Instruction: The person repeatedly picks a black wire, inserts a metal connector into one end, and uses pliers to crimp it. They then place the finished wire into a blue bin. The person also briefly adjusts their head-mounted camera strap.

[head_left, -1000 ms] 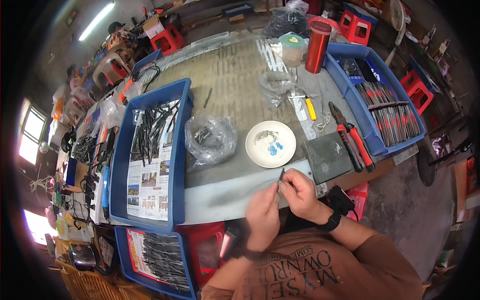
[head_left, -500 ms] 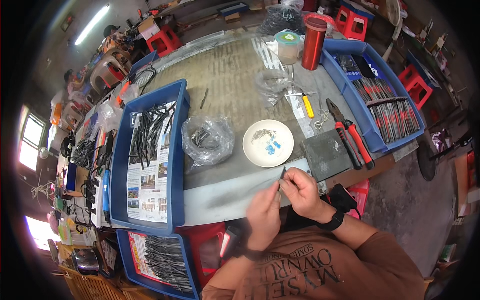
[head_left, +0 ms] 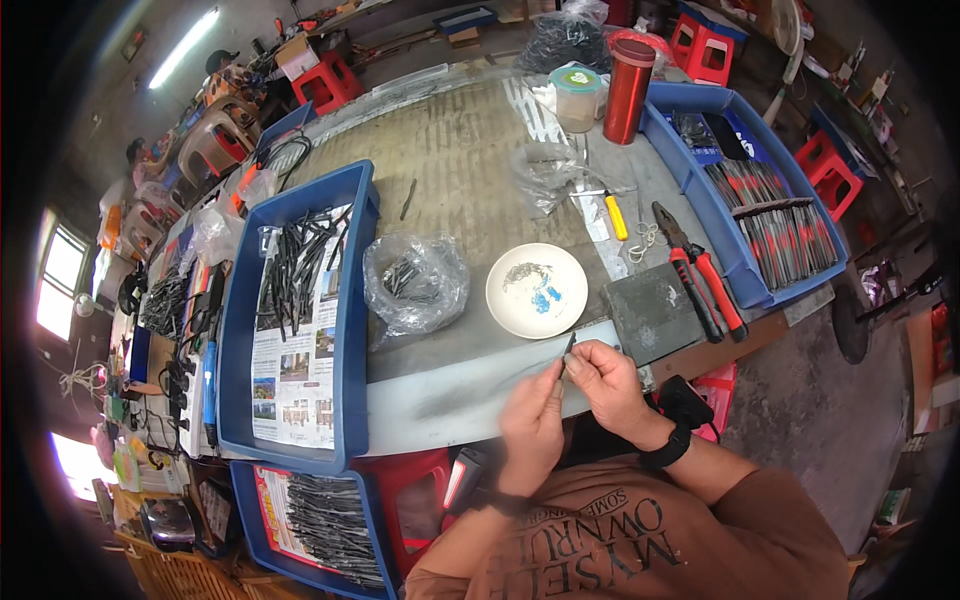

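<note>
Near the table's front edge, my right hand (head_left: 607, 388) pinches a thin black stick-like piece (head_left: 571, 344), whose upper end pokes out above the fingertips. My left hand (head_left: 533, 418), slightly blurred, is closed against the lower part of the same piece; the fingers cover most of it. Just beyond the hands stands a white dish (head_left: 512, 312) holding small blue bits and tiny greyish pieces. To the left of the dish sits an open clear plastic bag (head_left: 440, 308) with short black pieces inside.
A blue tray (head_left: 355, 330) of black strips on newspaper lies left; another blue tray (head_left: 375, 520) is below it. Right are a dark block (head_left: 650, 318), red-handled pliers (head_left: 708, 290), a yellow-handled screwdriver (head_left: 615, 216), a red flask (head_left: 627, 95) and a blue tray (head_left: 757, 288) of black-and-red pieces.
Both hands have shifted slightly, the left one a little to the right and closer to the right hand. The black piece stays between them.
</note>
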Demonstrator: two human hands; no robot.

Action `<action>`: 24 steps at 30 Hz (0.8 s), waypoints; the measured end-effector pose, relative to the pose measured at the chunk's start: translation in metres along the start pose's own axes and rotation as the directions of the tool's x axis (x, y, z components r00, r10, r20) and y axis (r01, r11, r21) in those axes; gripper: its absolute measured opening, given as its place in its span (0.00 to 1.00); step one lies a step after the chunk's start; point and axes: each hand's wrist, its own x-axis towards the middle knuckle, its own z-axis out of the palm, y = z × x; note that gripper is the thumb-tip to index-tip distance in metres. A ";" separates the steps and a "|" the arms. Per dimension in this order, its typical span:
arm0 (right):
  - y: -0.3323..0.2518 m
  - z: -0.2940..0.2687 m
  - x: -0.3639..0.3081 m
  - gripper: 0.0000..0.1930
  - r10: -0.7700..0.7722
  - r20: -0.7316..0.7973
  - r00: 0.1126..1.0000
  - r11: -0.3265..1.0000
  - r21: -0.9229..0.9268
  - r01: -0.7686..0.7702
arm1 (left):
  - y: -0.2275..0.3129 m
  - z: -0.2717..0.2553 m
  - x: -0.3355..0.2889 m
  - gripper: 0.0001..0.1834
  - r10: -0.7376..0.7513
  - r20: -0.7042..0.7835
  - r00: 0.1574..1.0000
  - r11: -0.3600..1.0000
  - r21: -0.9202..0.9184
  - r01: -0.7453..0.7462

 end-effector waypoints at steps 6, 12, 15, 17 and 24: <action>-0.020 -0.034 0.005 0.07 -0.248 -0.046 0.968 0.908 -0.359 0.216 | -0.004 -0.008 -0.002 0.13 -0.054 -0.018 0.998 0.999 0.003 0.054; -0.036 -0.098 0.015 0.06 -0.417 -0.132 0.899 0.687 -0.694 0.216 | -0.010 -0.012 -0.007 0.14 -0.296 0.052 0.954 0.920 -0.255 0.299; -0.035 -0.130 0.019 0.11 -0.383 -0.068 0.921 0.433 -0.894 0.114 | -0.014 -0.010 -0.006 0.14 -0.341 0.088 0.936 0.881 -0.317 0.351; -0.031 -0.142 0.019 0.13 -0.329 -0.045 0.943 0.322 -0.944 0.067 | -0.016 -0.007 -0.005 0.12 -0.327 0.116 0.938 0.875 -0.337 0.347; -0.035 -0.155 0.011 0.15 -0.121 -0.051 0.991 0.158 -0.987 -0.031 | -0.009 -0.003 -0.003 0.07 -0.404 0.252 0.879 0.742 -0.471 0.476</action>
